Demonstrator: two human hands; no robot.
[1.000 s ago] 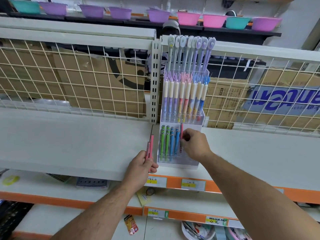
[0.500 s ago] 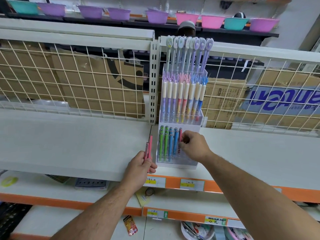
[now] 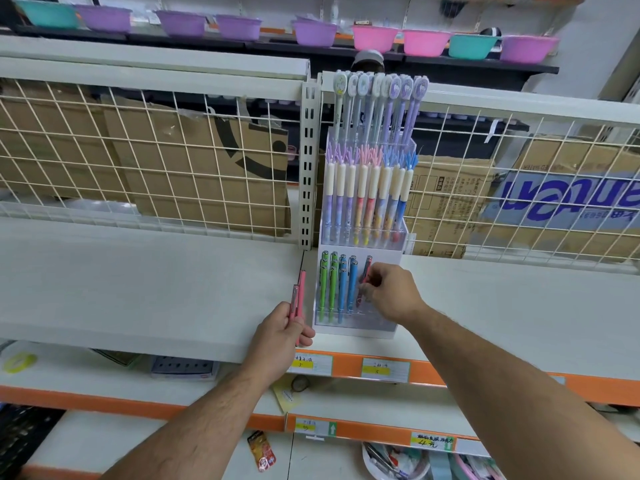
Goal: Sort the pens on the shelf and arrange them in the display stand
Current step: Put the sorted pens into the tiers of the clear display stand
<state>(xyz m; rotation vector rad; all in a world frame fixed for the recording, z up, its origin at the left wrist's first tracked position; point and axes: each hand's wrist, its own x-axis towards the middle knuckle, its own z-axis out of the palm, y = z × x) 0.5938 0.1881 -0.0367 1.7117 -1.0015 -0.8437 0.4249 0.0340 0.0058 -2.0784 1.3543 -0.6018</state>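
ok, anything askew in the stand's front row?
The pink pen pinched by the right hand leans, gapped from the upright green pens and blue pens. Two more pink pens are outside, in the left hand.

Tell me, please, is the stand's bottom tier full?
Not full: green pens and blue pens fill its left; beyond the pink pen in the right hand, it's bare.

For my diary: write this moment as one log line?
right hand: pinches pink pen in display stand | left hand: holds spare pink pens
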